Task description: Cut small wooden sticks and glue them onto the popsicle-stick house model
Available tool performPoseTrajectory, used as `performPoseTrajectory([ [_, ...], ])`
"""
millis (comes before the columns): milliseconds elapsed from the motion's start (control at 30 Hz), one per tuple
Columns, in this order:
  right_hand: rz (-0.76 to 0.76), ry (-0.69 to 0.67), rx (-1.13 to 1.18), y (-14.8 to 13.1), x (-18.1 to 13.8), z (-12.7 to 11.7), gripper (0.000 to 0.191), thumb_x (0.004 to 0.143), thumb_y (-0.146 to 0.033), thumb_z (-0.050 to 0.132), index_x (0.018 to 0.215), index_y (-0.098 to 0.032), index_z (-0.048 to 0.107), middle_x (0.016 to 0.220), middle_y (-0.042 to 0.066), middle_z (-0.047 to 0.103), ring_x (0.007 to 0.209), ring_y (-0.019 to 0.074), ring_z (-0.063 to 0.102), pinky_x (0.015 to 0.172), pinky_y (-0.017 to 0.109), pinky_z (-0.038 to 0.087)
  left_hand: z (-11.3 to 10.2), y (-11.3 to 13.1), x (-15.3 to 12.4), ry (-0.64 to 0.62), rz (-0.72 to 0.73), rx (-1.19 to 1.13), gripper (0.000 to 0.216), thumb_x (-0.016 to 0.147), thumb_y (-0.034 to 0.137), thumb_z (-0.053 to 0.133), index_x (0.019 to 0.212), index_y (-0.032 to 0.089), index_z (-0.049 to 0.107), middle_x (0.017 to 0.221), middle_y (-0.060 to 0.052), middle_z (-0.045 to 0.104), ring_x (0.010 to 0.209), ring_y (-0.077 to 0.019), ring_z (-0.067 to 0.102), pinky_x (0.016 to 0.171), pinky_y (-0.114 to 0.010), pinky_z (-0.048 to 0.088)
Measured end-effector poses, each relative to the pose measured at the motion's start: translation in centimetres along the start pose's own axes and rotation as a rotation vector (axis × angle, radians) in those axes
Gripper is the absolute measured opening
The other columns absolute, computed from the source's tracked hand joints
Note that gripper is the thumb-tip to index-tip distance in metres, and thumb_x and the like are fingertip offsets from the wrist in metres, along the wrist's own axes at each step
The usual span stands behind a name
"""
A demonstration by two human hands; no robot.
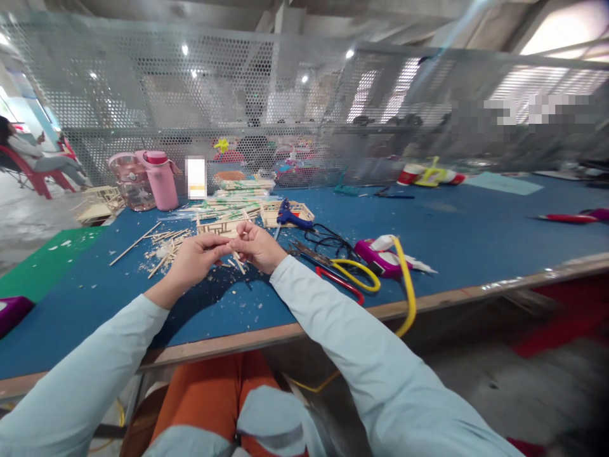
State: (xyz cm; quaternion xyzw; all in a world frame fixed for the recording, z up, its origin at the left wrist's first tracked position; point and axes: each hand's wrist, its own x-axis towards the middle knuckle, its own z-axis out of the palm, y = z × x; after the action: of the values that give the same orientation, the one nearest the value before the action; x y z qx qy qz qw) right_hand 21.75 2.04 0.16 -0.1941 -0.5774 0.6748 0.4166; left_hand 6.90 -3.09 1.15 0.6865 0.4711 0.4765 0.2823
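My left hand (pixel 195 259) and my right hand (pixel 258 246) meet over the blue table (pixel 457 235), fingers pinched together on a thin wooden stick (pixel 227 241) held between them. Just behind the hands stands a small wooden lattice frame (pixel 219 225). Loose sticks and wood chips (pixel 164 249) lie scattered to the left of my left hand. A few short stick pieces (pixel 238 263) lie under my right hand.
A blue glue gun (pixel 291 217) with black cable, yellow-and-red-handled scissors (pixel 345 274), a magenta tool (pixel 380 257) with a yellow cord, two pink bottles (pixel 145 179), stick bundles (pixel 242 187) and a perforated metal screen (pixel 285 108) behind. A person sits far left on a red chair (pixel 33 164).
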Motion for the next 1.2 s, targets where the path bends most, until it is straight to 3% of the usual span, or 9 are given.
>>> performPoseTrajectory([
  [133, -0.040, 0.033, -0.001, -0.1, -0.1, 0.2, 0.046, 0.050, -0.038, 0.078, 0.069, -0.019, 0.040, 0.043, -0.012, 0.047, 0.034, 0.0028, 0.037, 0.034, 0.014, 0.025, 0.1, 0.2, 0.1, 0.050, -0.126, -0.140, 0.032, 0.060, 0.042, 0.069, 0.079, 0.016, 0.071, 0.072, -0.004, 0.068, 0.056, -0.0112, 0.055, 0.053, -0.023, 0.047],
  [267, -0.053, 0.037, -0.155, -0.6, -0.3, 0.4, 0.038, 0.058, -0.046, 0.070, 0.073, -0.015, 0.055, 0.056, -0.004, 0.059, 0.042, 0.0045, 0.046, 0.040, 0.017, 0.033, 0.1, 0.1, 0.3, 0.174, -0.189, -0.279, 0.037, 0.055, 0.043, 0.072, 0.079, 0.015, 0.070, 0.073, -0.005, 0.069, 0.063, -0.0130, 0.059, 0.060, -0.025, 0.049],
  [400, -0.126, 0.109, -0.268, -1.0, -0.5, 0.6, 0.034, 0.058, -0.042, 0.071, 0.075, -0.014, 0.061, 0.056, -0.003, 0.060, 0.044, 0.0056, 0.048, 0.045, 0.020, 0.039, 0.2, -0.2, 0.4, 0.256, -0.181, -0.308, 0.038, 0.056, 0.042, 0.072, 0.080, 0.014, 0.069, 0.073, -0.004, 0.068, 0.061, -0.0113, 0.058, 0.061, -0.025, 0.050],
  [700, -0.077, 0.107, -0.188, -1.0, -0.3, 0.1, 0.034, 0.058, -0.045, 0.071, 0.068, -0.015, 0.057, 0.052, -0.004, 0.058, 0.042, 0.0054, 0.049, 0.041, 0.018, 0.041, 0.0, -0.4, 0.5, -0.047, -0.308, -0.669, 0.040, 0.057, 0.045, 0.072, 0.084, 0.015, 0.066, 0.072, -0.004, 0.067, 0.065, -0.0091, 0.059, 0.059, -0.018, 0.048],
  [1033, -0.048, 0.082, -0.268, -1.0, -0.7, 0.6, 0.028, 0.061, -0.038, 0.067, 0.066, -0.015, 0.052, 0.047, -0.005, 0.057, 0.037, 0.0058, 0.050, 0.037, 0.017, 0.040, 0.1, -1.9, 0.7, -0.016, -0.251, -0.482, 0.038, 0.057, 0.049, 0.070, 0.067, 0.013, 0.062, 0.062, 0.000, 0.060, 0.056, -0.0074, 0.052, 0.059, -0.022, 0.046],
  [1200, -0.050, 0.101, -0.322, -1.2, -0.6, 0.4, 0.022, 0.063, -0.032, 0.064, 0.062, -0.016, 0.048, 0.044, -0.006, 0.055, 0.034, 0.0052, 0.046, 0.035, 0.016, 0.037, 0.0, -1.2, 0.5, -0.005, -0.278, -0.472, 0.036, 0.060, 0.047, 0.069, 0.068, 0.013, 0.062, 0.064, -0.001, 0.061, 0.058, -0.0091, 0.054, 0.057, -0.021, 0.046],
])
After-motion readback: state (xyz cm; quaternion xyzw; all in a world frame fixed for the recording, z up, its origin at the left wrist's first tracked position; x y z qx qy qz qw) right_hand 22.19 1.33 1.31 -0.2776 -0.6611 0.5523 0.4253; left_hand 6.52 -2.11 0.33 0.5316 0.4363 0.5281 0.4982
